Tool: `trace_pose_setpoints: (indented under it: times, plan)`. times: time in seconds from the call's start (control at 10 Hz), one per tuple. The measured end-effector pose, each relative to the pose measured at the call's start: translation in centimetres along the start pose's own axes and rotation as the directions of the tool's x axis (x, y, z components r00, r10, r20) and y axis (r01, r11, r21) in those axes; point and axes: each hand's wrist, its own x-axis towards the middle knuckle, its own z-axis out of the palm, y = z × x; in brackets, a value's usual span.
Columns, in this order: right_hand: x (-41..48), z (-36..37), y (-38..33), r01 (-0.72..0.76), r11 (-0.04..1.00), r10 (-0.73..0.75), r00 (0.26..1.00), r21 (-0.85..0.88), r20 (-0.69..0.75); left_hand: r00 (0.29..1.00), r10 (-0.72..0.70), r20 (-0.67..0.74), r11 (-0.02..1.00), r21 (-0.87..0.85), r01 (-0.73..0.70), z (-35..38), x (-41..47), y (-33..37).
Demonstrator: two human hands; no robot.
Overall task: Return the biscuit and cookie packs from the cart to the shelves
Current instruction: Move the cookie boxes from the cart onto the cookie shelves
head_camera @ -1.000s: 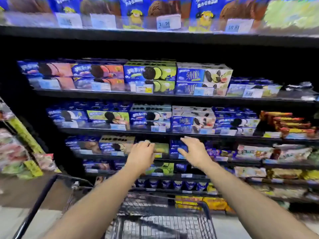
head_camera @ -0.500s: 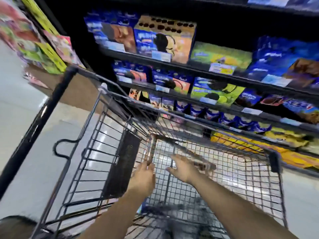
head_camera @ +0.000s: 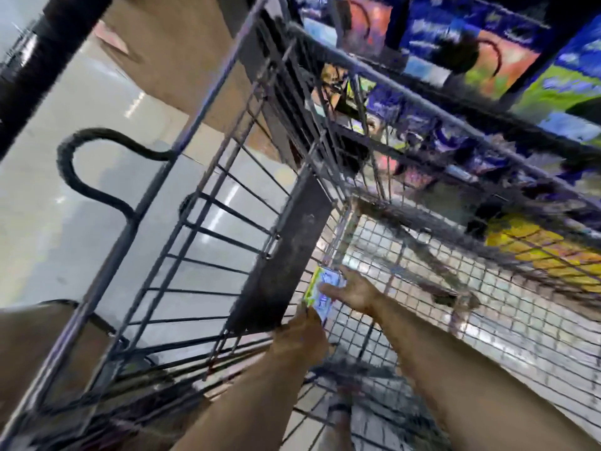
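Both hands' grips point(head_camera: 353, 289) point(head_camera: 300, 333) touch the biscuit pack point(head_camera: 322, 289) in the cart point(head_camera: 227, 177).

A second ago both hands were up at the shelves; now they are down inside the cart point(head_camera: 208, 203). The left hand point(head_camera: 300, 336) and right hand point(head_camera: 353, 292) have closed in on a green-and-blue pack point(head_camera: 320, 288) against the basket's left wall, fingers touching it.
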Motion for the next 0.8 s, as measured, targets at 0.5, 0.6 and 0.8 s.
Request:
trace_pose_setpoints:
  times: [0.5,0.6,0.8]
  plan:
    - [1.3,5.1,2.1,-0.014,0.9,0.089,0.984,0.435,-0.153,0.961,-0.057,0.271,0.995,-0.058,0.075,-1.9,0.3,-1.1]
    - [1.5,5.7,1.5,-0.021,0.841,0.099,0.989,0.541,-0.114,0.968,-0.052,0.244,0.995,-0.069,0.071,-1.7,0.4,-1.3]
    - [1.1,6.8,1.5,-0.002,0.726,0.144,0.978,0.688,-0.148,0.969,-0.02,0.247,0.991,-0.122,0.051,-1.4,0.3,-2.2]
